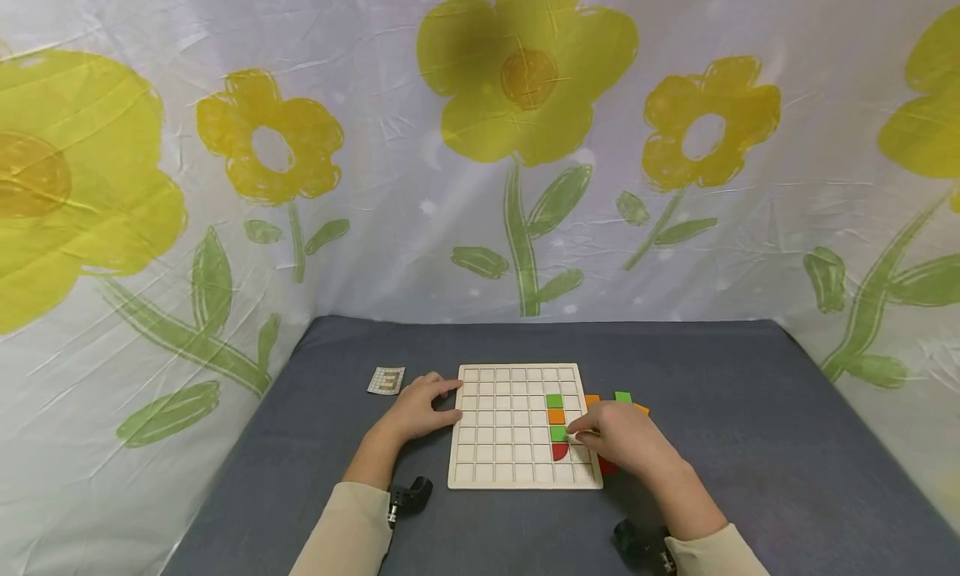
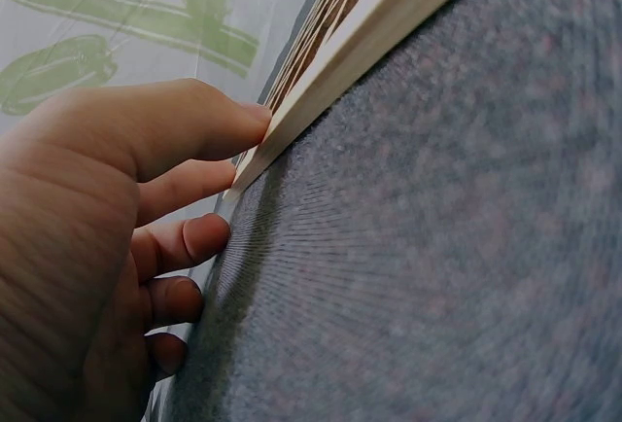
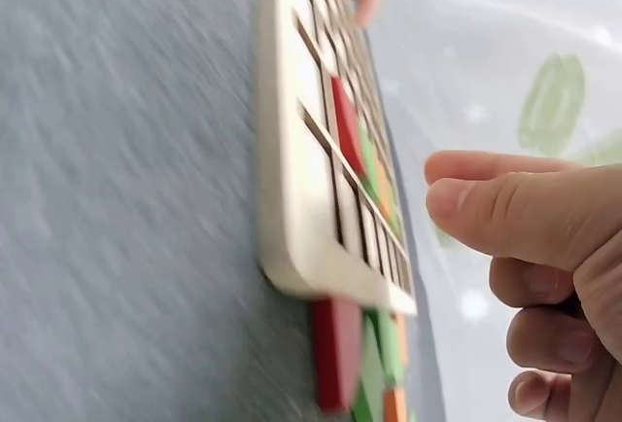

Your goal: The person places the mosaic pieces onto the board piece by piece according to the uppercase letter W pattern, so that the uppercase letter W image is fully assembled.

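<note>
A pale wooden grid board (image 1: 502, 451) lies on the dark table cloth. In one column toward its right side sit a green square tile (image 1: 553, 401), an orange square tile (image 1: 556, 416), a second green tile (image 1: 558, 433) and a red rounded tile (image 1: 560, 451). My left hand (image 1: 418, 409) touches the board's left edge with thumb and forefinger. Over the board's right edge hovers my right hand (image 1: 622, 434), its fingertips close to the lower green tile. In the right wrist view, thumb and forefinger (image 3: 505, 164) lie close together with no tile visible between them; the other fingers are bent.
Loose tiles lie just beyond the board's right edge, among them a green one (image 1: 622, 397), an orange one (image 1: 592, 399) and a red one (image 3: 337, 354), partly hidden by my right hand. A small patterned card (image 1: 386, 381) lies left of the board. Flowered cloth (image 1: 390, 251) hangs behind the table.
</note>
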{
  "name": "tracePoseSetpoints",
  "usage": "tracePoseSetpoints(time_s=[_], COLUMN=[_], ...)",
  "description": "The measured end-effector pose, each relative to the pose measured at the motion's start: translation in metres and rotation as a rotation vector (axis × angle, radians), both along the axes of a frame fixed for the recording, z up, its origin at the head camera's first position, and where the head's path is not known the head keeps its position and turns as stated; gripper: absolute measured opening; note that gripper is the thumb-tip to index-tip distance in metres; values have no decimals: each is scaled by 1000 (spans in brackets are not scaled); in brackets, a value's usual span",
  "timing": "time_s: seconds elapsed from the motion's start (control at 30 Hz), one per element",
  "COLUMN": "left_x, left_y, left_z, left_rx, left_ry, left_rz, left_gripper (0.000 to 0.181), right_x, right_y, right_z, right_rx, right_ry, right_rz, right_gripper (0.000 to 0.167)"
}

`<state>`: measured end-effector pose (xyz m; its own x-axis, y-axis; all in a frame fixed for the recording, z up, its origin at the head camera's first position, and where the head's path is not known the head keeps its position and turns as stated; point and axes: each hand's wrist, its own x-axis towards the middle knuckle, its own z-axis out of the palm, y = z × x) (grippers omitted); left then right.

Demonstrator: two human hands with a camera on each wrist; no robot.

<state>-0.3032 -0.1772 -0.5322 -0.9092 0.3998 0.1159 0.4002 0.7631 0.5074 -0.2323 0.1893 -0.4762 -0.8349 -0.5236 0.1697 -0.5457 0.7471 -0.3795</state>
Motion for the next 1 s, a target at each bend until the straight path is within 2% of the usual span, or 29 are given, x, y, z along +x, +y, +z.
tracePoseSetpoints(time_s=[0.2, 0.4, 0.73, 1.0], left_x=[0, 0, 0, 0], left_y=[0, 0, 0, 0], left_z=[-1, 0, 0, -2], left_rx=[2, 9, 7, 10], left_ry=[-6, -6, -1, -2], left_rz=[8, 11, 10, 8], left_gripper=[56, 56, 55, 55], right_x=[-7, -13, -20, -22], right_y=[21, 43, 72, 84], right_z=[5, 4, -2, -11], right_rx=[27, 19, 35, 30], right_ry=[-47, -129, -221, -241], right_rz=[-143, -229, -324, -361], right_gripper=[17, 20, 22, 21])
